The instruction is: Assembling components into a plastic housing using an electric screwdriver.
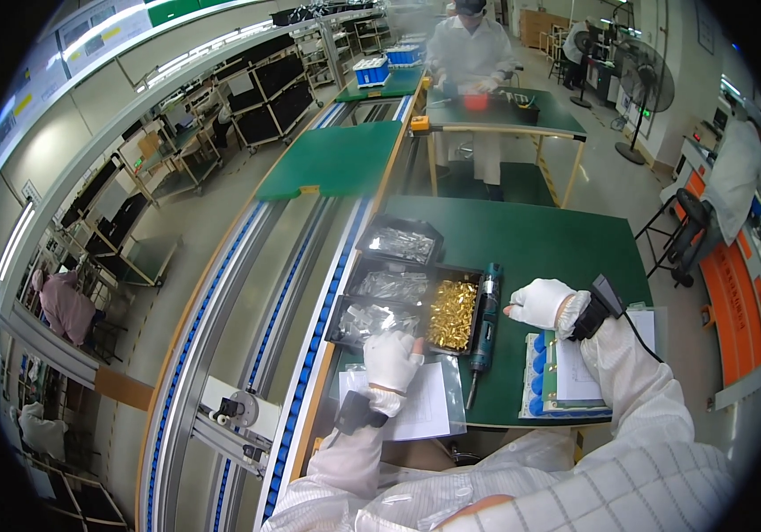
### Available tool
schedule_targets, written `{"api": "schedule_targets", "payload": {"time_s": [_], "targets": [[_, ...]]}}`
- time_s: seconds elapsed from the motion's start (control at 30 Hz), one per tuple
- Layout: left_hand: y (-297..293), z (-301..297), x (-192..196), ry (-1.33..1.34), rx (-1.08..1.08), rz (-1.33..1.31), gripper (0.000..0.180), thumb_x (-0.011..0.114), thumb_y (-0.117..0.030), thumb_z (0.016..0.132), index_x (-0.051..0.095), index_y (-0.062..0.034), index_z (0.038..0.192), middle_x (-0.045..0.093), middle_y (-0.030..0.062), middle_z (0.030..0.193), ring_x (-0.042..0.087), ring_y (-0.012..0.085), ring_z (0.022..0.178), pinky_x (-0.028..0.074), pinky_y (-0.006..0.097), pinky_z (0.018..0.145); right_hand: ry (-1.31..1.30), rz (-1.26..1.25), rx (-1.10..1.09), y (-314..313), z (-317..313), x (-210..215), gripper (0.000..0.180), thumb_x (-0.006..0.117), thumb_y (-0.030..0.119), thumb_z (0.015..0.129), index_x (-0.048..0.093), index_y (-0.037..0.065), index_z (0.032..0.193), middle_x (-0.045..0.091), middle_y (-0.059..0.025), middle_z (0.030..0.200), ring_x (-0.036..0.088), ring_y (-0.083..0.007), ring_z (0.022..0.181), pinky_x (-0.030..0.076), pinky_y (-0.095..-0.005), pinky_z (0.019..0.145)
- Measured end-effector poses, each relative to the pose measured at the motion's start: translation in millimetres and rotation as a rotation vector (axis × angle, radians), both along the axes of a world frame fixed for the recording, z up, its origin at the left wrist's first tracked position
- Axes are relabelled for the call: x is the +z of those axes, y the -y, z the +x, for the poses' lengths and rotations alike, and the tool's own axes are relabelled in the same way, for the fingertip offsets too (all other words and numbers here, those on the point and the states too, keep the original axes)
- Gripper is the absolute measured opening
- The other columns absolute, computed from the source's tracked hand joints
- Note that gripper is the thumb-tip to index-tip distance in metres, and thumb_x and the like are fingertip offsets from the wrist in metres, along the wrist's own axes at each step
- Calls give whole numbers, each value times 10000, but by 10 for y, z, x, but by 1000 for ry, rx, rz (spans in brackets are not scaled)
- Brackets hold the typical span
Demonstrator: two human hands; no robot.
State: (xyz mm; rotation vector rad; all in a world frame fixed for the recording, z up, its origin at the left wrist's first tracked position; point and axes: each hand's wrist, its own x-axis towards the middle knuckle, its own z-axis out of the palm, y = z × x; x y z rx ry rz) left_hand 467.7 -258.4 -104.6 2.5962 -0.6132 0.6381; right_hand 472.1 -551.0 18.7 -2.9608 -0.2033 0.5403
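White-gloved left hand (392,359) is shown with fingers curled at the near edge of a black tray of clear bagged parts (372,319), its grip undeterminable, the right hand (540,303) loosely closed, empty, beside a teal electric screwdriver (485,319) lying unused on the green worktop (540,239); assembly is judged barely begun.
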Motion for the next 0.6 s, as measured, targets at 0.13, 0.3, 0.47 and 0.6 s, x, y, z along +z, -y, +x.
{"api": "schedule_targets", "payload": {"time_s": [0.13,0.3,0.47,0.6], "targets": [[5,-3,-17,15,5,-10,245,666,-248,788,600,-94,610,608,73,671,592,295,679,442,438,670,1,7,-3,4,3,-10,413,504,473,908,717,134,1007,699,-176,907,665,-385,874,524,-452,821],[14,-6,-14,74,-10,-29,263,667,-228,804,562,-87,607,547,75,631,568,300,669,431,426,654,17,6,9,9,-12,-29,416,506,474,907,717,129,1005,700,-174,902,667,-383,867,525,-452,816],[7,-5,-7,24,-5,-19,258,671,-232,799,571,-91,608,553,68,630,573,292,669,430,423,655,0,-13,11,1,6,-8,430,502,475,912,713,111,999,699,-174,904,670,-375,858,524,-454,814],[7,-3,-11,35,-15,-34,257,670,-233,800,573,-91,608,560,69,635,573,292,664,431,424,653,4,-5,10,2,1,3,425,501,473,910,713,115,998,698,-176,904,668,-379,859,524,-453,814]]}}
